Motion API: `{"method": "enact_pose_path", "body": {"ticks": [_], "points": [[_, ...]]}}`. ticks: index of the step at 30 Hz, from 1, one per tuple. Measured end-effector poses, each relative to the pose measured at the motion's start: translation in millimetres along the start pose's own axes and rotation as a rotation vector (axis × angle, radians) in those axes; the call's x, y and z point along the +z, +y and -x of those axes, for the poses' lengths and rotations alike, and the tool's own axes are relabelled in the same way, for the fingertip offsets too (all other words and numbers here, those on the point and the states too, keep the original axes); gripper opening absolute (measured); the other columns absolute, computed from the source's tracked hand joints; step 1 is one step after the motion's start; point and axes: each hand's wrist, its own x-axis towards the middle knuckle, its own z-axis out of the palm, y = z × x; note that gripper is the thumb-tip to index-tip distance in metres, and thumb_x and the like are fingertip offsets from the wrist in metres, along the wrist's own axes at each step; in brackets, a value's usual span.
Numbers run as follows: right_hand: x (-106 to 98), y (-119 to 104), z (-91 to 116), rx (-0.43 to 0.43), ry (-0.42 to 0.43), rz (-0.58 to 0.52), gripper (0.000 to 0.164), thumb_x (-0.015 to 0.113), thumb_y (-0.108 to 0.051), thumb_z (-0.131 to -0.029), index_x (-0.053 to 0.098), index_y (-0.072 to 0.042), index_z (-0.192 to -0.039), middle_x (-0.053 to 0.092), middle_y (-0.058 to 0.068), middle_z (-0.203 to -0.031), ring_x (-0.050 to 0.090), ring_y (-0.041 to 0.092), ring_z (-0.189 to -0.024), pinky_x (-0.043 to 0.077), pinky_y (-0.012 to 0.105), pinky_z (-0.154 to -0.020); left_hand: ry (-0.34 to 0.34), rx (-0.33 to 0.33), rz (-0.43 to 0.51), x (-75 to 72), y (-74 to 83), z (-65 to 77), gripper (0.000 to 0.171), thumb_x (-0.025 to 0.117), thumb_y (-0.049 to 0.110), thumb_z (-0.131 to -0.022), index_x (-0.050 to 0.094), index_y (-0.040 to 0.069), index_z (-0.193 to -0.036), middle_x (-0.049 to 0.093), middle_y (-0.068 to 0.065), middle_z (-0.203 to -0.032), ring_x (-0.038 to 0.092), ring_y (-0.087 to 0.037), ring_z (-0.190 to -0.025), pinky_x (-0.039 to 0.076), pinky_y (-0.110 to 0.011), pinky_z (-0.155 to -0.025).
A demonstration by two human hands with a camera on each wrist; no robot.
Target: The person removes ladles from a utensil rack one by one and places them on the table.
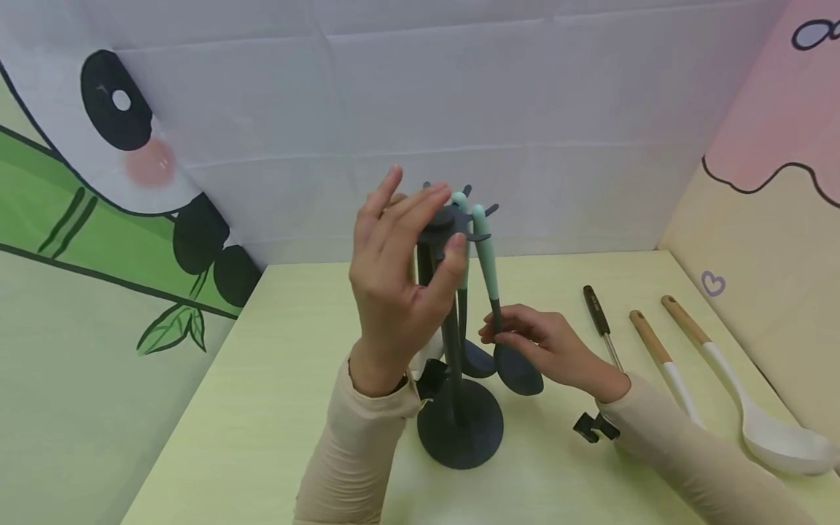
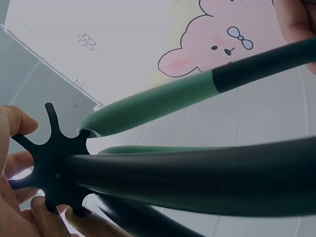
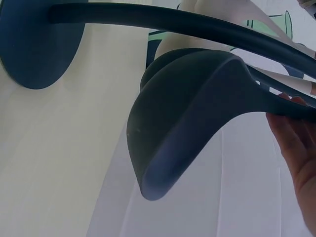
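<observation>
A dark utensil stand rises from a round base, topped by a ring of hooks. My left hand grips this top, thumb on the near side and fingertips among the prongs. A ladle with a mint-green handle and dark bowl hangs at the right side, its handle end at a hook. My right hand pinches its dark neck just above the bowl. Behind it hangs another mint-handled utensil with a dark head. White utensil parts show behind the stand's pole.
On the table's right side lie a dark-handled tool with a thin metal shaft, a wooden-handled white utensil, and a large white ladle with a wooden handle. A cloth-covered wall stands behind the table.
</observation>
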Motion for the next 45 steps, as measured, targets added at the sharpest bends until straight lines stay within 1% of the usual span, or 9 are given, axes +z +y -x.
{"method": "enact_pose_path", "body": {"ticks": [6, 9, 15, 22, 26, 32, 39, 43, 45], "points": [[-1, 3, 1, -0.007, 0.009, 0.018, 0.032, 0.056, 0.016, -0.080, 0.055, 0.001, -0.108, 0.065, 0.008, -0.093, 0.065, 0.020, -0.085, 0.055, 0.032, -0.072, 0.007, 0.011, 0.057, 1.6, -6.4, -1.3, 0.028, 0.057, 0.003, -0.074, 0.062, -0.010, -0.098, 0.066, -0.020, -0.094, 0.056, -0.034, -0.106, 0.037, -0.048, -0.098], [-2, 3, 0, -0.004, 0.009, 0.018, 0.032, 0.056, 0.016, -0.080, 0.055, 0.000, -0.108, 0.064, 0.007, -0.093, 0.065, 0.019, -0.085, 0.055, 0.031, -0.072, 0.005, 0.001, 0.078, 1.8, -8.8, -0.6, 0.029, 0.055, 0.004, -0.074, 0.061, -0.011, -0.098, 0.066, -0.021, -0.094, 0.054, -0.035, -0.109, 0.036, -0.049, -0.099], [-6, 2, -3, -0.004, 0.016, 0.009, 0.031, 0.055, 0.016, -0.080, 0.055, -0.001, -0.106, 0.064, 0.008, -0.092, 0.065, 0.019, -0.082, 0.055, 0.032, -0.072, -0.015, -0.017, 0.075, 2.8, -12.0, 0.8, 0.030, 0.053, 0.007, -0.076, 0.061, -0.010, -0.099, 0.065, -0.021, -0.096, 0.049, -0.036, -0.116, 0.035, -0.050, -0.100], [-7, 0, -3, -0.009, 0.018, -0.001, 0.031, 0.054, 0.018, -0.080, 0.055, 0.000, -0.105, 0.064, 0.010, -0.090, 0.066, 0.017, -0.081, 0.055, 0.036, -0.070, -0.021, -0.030, 0.086, 2.3, -12.7, 2.3, 0.031, 0.051, 0.006, -0.075, 0.061, -0.011, -0.100, 0.065, -0.021, -0.096, 0.048, -0.036, -0.117, 0.035, -0.049, -0.099], [-7, -1, -2, -0.011, 0.014, 0.001, 0.031, 0.053, 0.018, -0.080, 0.055, 0.000, -0.105, 0.064, 0.009, -0.090, 0.066, 0.017, -0.081, 0.055, 0.037, -0.069, -0.022, -0.048, 0.090, 1.9, -13.8, 3.4, 0.033, 0.049, 0.005, -0.074, 0.060, -0.011, -0.100, 0.064, -0.021, -0.096, 0.048, -0.035, -0.117, 0.036, -0.048, -0.099], [-8, -4, -2, -0.023, 0.012, 0.016, 0.031, 0.055, 0.017, -0.080, 0.055, -0.001, -0.105, 0.063, 0.007, -0.091, 0.066, 0.016, -0.081, 0.055, 0.031, -0.069, -0.025, -0.082, 0.108, 0.4, -14.8, 4.4, 0.035, 0.047, 0.004, -0.073, 0.060, -0.011, -0.102, 0.064, -0.021, -0.098, 0.047, -0.034, -0.119, 0.036, -0.047, -0.099], [-11, -7, -1, -0.058, 0.008, 0.040, 0.032, 0.056, 0.018, -0.078, 0.055, 0.000, -0.104, 0.064, 0.008, -0.090, 0.066, 0.015, -0.080, 0.055, 0.030, -0.068, -0.021, -0.107, 0.116, -1.9, -17.8, 5.9, 0.037, 0.044, 0.006, -0.074, 0.058, -0.012, -0.103, 0.063, -0.021, -0.103, 0.046, -0.033, -0.120, 0.037, -0.046, -0.100], [-15, -8, 0, -0.062, 0.012, 0.045, 0.032, 0.057, 0.019, -0.077, 0.055, 0.000, -0.103, 0.063, 0.009, -0.090, 0.066, 0.017, -0.080, 0.055, 0.030, -0.068, -0.011, -0.120, 0.150, -3.8, -20.8, 6.1, 0.038, 0.042, 0.007, -0.074, 0.058, -0.013, -0.103, 0.062, -0.023, -0.104, 0.046, -0.033, -0.120, 0.035, -0.047, -0.101], [-17, -8, 1, -0.053, 0.014, 0.044, 0.031, 0.056, 0.019, -0.077, 0.055, 0.000, -0.103, 0.063, 0.009, -0.090, 0.066, 0.017, -0.080, 0.055, 0.030, -0.069, 0.000, -0.125, 0.183, -4.7, -22.3, 5.8, 0.039, 0.041, 0.006, -0.073, 0.057, -0.014, -0.102, 0.061, -0.024, -0.100, 0.047, -0.033, -0.118, 0.034, -0.048, -0.102]]}}
